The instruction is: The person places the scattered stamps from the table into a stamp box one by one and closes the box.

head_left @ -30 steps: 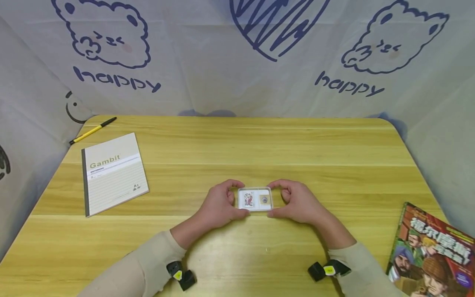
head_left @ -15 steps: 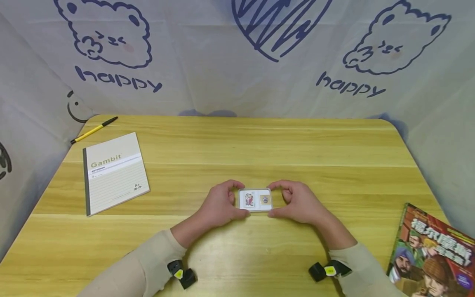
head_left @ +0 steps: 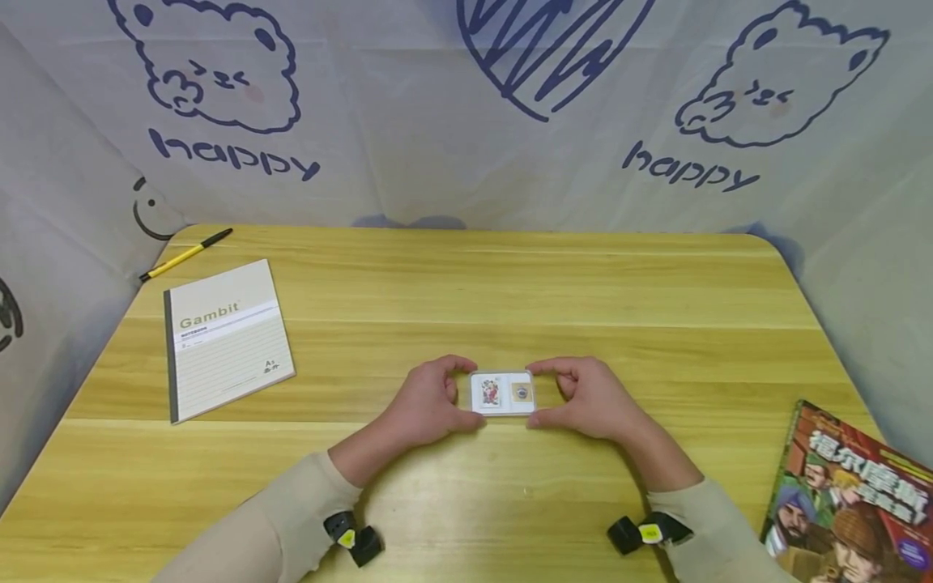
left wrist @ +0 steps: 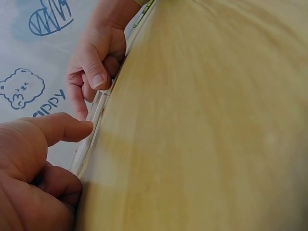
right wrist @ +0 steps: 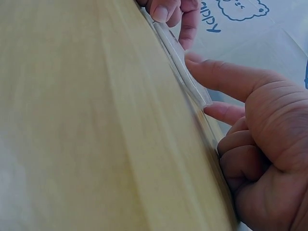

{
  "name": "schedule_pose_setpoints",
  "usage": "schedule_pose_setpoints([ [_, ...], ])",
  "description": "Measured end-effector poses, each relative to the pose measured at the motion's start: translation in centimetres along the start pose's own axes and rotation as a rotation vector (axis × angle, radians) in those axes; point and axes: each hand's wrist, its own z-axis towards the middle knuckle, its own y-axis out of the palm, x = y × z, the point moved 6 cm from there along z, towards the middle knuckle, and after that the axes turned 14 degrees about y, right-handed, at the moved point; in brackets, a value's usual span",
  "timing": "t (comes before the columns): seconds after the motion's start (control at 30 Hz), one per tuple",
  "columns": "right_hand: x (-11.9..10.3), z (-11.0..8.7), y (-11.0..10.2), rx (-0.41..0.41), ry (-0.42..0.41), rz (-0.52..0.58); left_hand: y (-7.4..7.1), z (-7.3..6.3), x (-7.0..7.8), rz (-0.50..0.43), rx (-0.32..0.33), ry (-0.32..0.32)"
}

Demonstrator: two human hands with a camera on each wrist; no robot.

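A small flat clear plastic case (head_left: 504,403) lies on the table, with a playing card (head_left: 490,393) in its left half and a small tan square with a dark emblem in its right half. My left hand (head_left: 430,405) holds the case by its left end, index finger at the far corner, thumb at the near edge. At the right end my right hand (head_left: 586,398) pinches the case the same way, its other fingers curled in. In the right wrist view the thumb and index finger sit at the edge of the clear case (right wrist: 179,60).
A Gambit notebook (head_left: 229,344) lies on the left, with a yellow and black pen (head_left: 185,255) behind it. At the front right is an illustrated book (head_left: 849,494). A white cloth with drawings (head_left: 408,162) hangs behind the wooden table (head_left: 503,283).
My left hand has shifted slightly left, its thumb sliding back along the near edge. The case's clear rim looks lower and flatter than a second ago. My right hand stays almost still.
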Motion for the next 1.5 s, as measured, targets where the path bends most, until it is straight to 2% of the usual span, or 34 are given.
schedule_pose_setpoints([
  [0.43,0.06,-0.06,0.03,0.013,0.008,0.015,0.13,0.1,-0.29,-0.066,-0.01,-0.01],
  [1.1,-0.23,0.07,-0.13,0.033,0.016,-0.022,0.09,0.22,-0.35,-0.034,-0.032,0.001],
  [1.3,-0.12,0.07,-0.12,0.039,0.035,-0.021,0.0,0.24,-0.29,-0.028,-0.021,-0.002],
  [1.5,-0.17,0.05,-0.07,0.034,0.092,-0.025,-0.01,0.19,-0.31,-0.035,-0.012,-0.016],
])
